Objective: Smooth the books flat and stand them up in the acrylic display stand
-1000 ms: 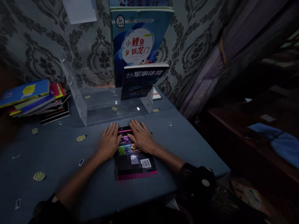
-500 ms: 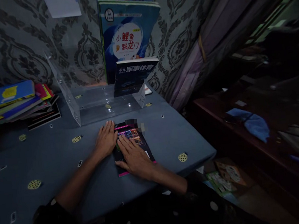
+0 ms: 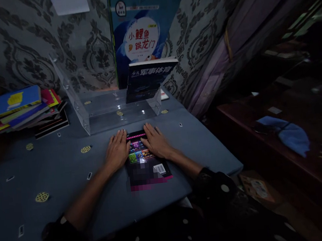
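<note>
A dark book point(image 3: 143, 168) with pink bands, small coloured pictures and a barcode lies flat on the blue tablecloth. My left hand point(image 3: 117, 150) rests palm down at its upper left edge, fingers stretched out. At its upper right edge my right hand point(image 3: 158, 142) lies flat too, thumb over the cover. Just beyond the hands stands a clear acrylic rack point(image 3: 115, 119). In the right end of the rack a dark magazine point(image 3: 148, 81) leans upright, with large blue picture books point(image 3: 140, 30) standing behind it.
A loose stack of colourful books point(image 3: 24, 108) sits at the table's far left. The table point(image 3: 210, 150) ends at the right, beside a purple curtain point(image 3: 215, 65). Beyond is a dark red surface with a blue cloth point(image 3: 285, 132). A book point(image 3: 257, 187) lies low beside the table.
My right hand has moved off the middle of the book up to its upper right edge, uncovering the pictures and barcode. My left hand stays at the left edge. The view has shifted slightly.
</note>
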The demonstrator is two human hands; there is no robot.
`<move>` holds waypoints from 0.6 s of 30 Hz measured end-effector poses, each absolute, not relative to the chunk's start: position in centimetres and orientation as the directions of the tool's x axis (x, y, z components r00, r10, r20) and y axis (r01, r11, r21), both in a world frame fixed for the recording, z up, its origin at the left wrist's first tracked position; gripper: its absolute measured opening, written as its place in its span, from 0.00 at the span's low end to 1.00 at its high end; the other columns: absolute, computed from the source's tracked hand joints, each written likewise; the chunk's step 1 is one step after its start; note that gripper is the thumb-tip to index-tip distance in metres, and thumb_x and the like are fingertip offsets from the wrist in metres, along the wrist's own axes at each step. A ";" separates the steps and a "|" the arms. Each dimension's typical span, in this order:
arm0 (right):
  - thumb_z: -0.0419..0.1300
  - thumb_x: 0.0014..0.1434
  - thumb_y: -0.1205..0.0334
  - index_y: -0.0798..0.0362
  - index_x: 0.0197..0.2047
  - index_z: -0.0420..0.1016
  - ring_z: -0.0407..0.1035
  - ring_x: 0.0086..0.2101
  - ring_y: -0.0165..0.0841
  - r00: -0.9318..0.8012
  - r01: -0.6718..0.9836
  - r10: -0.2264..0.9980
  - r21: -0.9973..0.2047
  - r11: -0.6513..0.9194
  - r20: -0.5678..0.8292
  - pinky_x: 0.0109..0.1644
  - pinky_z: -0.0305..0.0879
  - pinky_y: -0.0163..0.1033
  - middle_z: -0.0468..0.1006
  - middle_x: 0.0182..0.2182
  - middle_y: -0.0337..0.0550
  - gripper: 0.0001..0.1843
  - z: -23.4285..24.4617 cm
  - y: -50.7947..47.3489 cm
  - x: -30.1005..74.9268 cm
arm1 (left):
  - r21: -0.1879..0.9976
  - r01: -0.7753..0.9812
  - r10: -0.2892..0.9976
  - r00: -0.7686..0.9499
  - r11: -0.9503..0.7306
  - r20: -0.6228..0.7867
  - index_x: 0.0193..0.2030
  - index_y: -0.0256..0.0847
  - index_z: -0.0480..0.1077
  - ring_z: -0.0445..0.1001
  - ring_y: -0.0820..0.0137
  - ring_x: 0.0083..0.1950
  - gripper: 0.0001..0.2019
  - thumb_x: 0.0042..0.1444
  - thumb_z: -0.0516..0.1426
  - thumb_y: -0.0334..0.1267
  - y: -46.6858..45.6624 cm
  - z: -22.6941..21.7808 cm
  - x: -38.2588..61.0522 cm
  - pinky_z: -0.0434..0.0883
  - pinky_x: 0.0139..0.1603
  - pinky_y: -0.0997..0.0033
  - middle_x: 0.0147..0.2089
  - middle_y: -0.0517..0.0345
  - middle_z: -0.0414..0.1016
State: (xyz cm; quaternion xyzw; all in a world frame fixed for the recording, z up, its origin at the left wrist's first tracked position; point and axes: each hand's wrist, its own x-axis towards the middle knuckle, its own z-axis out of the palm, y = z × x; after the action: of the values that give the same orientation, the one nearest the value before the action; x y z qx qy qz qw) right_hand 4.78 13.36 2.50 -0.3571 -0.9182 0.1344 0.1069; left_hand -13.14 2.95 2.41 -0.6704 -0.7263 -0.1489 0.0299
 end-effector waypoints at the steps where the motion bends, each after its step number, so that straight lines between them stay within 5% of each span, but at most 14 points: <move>1: 0.42 0.71 0.49 0.66 0.72 0.53 0.43 0.71 0.44 -0.721 0.629 0.686 -0.325 0.707 0.097 0.73 0.43 0.57 0.50 0.72 0.63 0.36 2.6 13.5 4.6 | 0.179 0.983 0.964 -0.093 0.049 0.250 0.69 0.33 0.58 0.58 0.57 0.73 0.25 0.69 0.44 0.40 2.9 2.4 -13.2 0.57 0.71 0.50 0.71 0.42 0.62; 11: 0.48 0.70 0.49 0.66 0.72 0.52 0.42 0.71 0.50 -0.744 0.606 0.666 -0.365 0.706 0.053 0.73 0.41 0.59 0.47 0.72 0.66 0.37 3.5 11.1 6.6 | 0.151 0.988 0.955 -0.070 0.027 0.288 0.65 0.37 0.65 0.68 0.56 0.62 0.21 0.70 0.47 0.42 2.4 3.1 -13.0 0.64 0.65 0.54 0.64 0.45 0.70; 15: 0.59 0.63 0.42 0.56 0.74 0.50 0.35 0.71 0.57 -0.826 0.481 0.551 -0.360 0.800 0.121 0.71 0.43 0.67 0.38 0.74 0.60 0.45 3.3 5.8 9.7 | 0.100 0.994 0.962 -0.074 0.049 0.262 0.63 0.36 0.66 0.69 0.55 0.57 0.20 0.70 0.48 0.42 2.3 3.9 -12.6 0.68 0.58 0.54 0.60 0.43 0.71; 18: 0.66 0.58 0.46 0.51 0.72 0.54 0.33 0.71 0.57 -0.894 0.333 0.405 -0.321 0.887 0.191 0.69 0.46 0.70 0.37 0.74 0.59 0.45 3.0 3.0 11.6 | 0.047 0.995 0.966 -0.093 0.084 0.240 0.62 0.37 0.67 0.68 0.54 0.56 0.19 0.69 0.49 0.41 2.1 4.4 -12.2 0.69 0.55 0.54 0.58 0.44 0.72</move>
State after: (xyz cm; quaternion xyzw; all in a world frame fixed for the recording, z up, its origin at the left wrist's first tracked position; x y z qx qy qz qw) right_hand 11.61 2.99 3.01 -0.1915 -0.9629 0.1412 0.1270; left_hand -12.23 2.06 4.35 -0.6695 -0.7325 -0.0991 0.0733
